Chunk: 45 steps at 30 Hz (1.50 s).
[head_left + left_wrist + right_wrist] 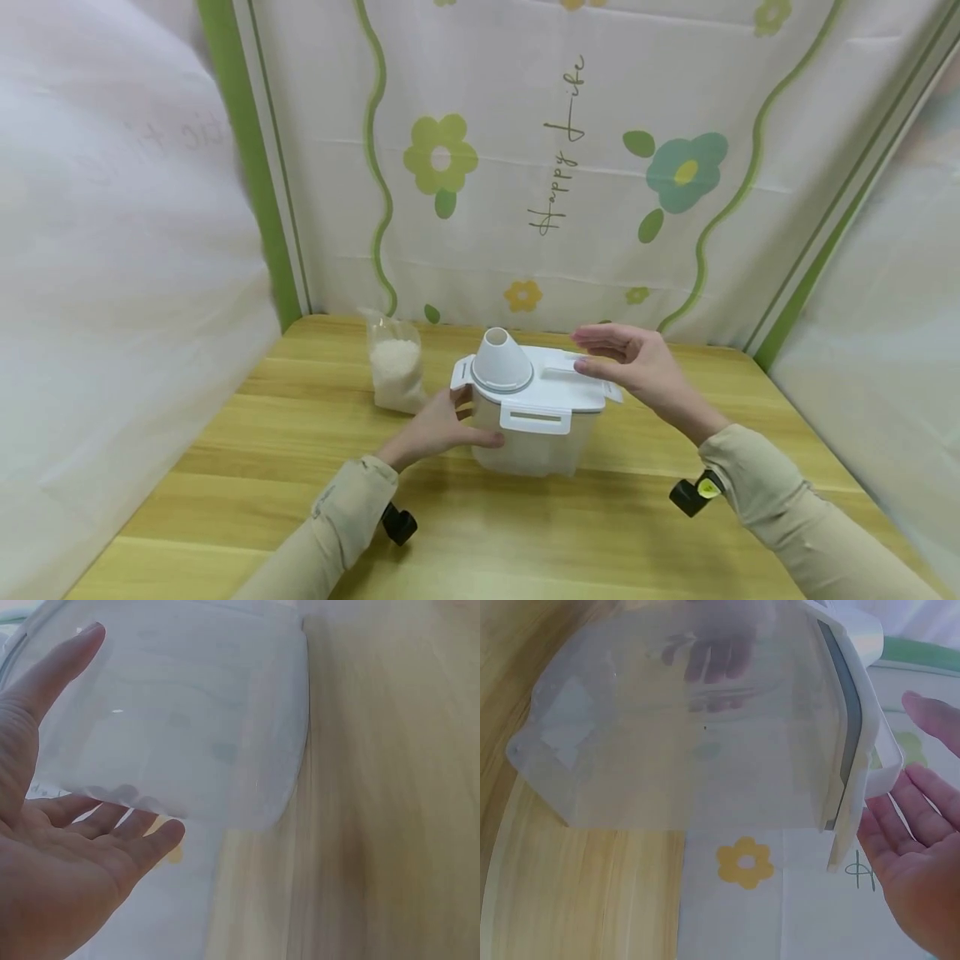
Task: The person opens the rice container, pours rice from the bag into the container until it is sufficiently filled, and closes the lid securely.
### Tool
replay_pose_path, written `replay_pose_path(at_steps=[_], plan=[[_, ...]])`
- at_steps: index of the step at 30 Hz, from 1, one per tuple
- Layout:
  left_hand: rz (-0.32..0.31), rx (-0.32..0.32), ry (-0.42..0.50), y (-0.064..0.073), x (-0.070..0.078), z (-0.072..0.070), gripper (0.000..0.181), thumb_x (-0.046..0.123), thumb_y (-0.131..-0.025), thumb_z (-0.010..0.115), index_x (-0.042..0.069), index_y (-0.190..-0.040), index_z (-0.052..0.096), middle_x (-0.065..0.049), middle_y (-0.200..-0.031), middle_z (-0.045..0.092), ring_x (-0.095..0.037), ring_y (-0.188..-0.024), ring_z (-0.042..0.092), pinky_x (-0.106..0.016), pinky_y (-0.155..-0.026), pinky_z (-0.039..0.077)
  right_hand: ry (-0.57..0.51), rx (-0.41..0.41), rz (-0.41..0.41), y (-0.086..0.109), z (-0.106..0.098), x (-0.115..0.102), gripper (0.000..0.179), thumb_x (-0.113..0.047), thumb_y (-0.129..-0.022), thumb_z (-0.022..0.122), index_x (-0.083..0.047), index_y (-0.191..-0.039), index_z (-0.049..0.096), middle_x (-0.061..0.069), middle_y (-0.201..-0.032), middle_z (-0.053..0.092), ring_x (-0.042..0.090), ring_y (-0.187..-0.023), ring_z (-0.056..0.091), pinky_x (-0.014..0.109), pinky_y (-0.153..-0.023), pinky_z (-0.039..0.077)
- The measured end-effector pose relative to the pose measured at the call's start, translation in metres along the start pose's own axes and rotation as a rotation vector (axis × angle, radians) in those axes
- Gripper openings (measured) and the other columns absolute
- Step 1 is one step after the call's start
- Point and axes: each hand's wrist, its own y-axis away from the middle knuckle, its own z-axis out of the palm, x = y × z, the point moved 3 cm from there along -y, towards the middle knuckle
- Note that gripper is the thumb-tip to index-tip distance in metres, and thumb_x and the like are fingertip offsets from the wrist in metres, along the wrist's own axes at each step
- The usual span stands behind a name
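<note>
A translucent plastic storage container [532,454] stands on the table, capped by a white lid [577,392] with side latches and a raised handle. A white cone [501,364] with an open top sits at the lid's left end. My left hand [442,429] holds the container's left end, thumb along the front and fingers behind; through the plastic the right wrist view shows those fingers faintly. Beside the handle, my right hand [637,367] hovers at the lid's right end, thumb and fingers apart. In the right wrist view its fingers [911,806] are near the handle [886,772].
Left of the container stands a clear bag [396,371] of white grains, partly behind my left hand. The wooden table [247,467] is bounded by a flowered curtain [495,250] at the back and pale fabric [112,275] on both sides.
</note>
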Motion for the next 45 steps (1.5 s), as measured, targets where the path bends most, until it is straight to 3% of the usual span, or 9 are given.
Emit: replay_pose_path(at_steps=[5, 14, 24, 45], plan=[[0.007, 0.009, 0.007, -0.004, -0.002, 0.004, 0.091, 0.029, -0.067, 0.093, 0.033, -0.142, 0.042, 0.009, -0.142, 0.046, -0.015, -0.135, 0.036, -0.048, -0.11, 0.032, 0.003, -0.022, -0.024, -0.002, 0.006, 0.002, 0.045, -0.014, -0.083, 0.082, 0.001, -0.122, 0.065, 0.01, -0.121, 0.066, 0.038, -0.113, 0.058, 0.034, -0.095, 0.049], [0.007, 0.006, 0.016, -0.006, -0.004, 0.004, 0.096, 0.028, -0.066, 0.094, 0.035, -0.144, 0.037, 0.009, -0.143, 0.044, -0.019, -0.136, 0.034, -0.052, -0.11, 0.029, 0.025, -0.044, -0.052, -0.004, 0.012, 0.003, 0.041, -0.012, -0.083, 0.081, 0.001, -0.12, 0.066, 0.019, -0.121, 0.064, 0.027, -0.109, 0.063, 0.032, -0.095, 0.049], [-0.008, 0.004, 0.0, -0.007, -0.004, 0.002, 0.098, 0.032, -0.066, 0.094, 0.036, -0.145, 0.035, 0.011, -0.142, 0.044, -0.019, -0.135, 0.036, -0.051, -0.11, 0.03, 0.054, -0.035, -0.07, -0.006, 0.016, -0.001, 0.038, -0.014, -0.082, 0.082, -0.002, -0.116, 0.068, 0.009, -0.112, 0.069, 0.028, -0.103, 0.064, 0.031, -0.089, 0.052], [-0.009, -0.007, -0.028, -0.009, -0.002, 0.003, 0.093, 0.03, -0.066, 0.094, 0.034, -0.141, 0.039, 0.009, -0.139, 0.048, -0.019, -0.133, 0.038, -0.052, -0.11, 0.03, 0.068, 0.016, -0.056, -0.007, 0.027, 0.002, 0.037, -0.014, -0.081, 0.083, -0.001, -0.113, 0.07, 0.006, -0.104, 0.073, 0.022, -0.101, 0.067, 0.023, -0.084, 0.051]])
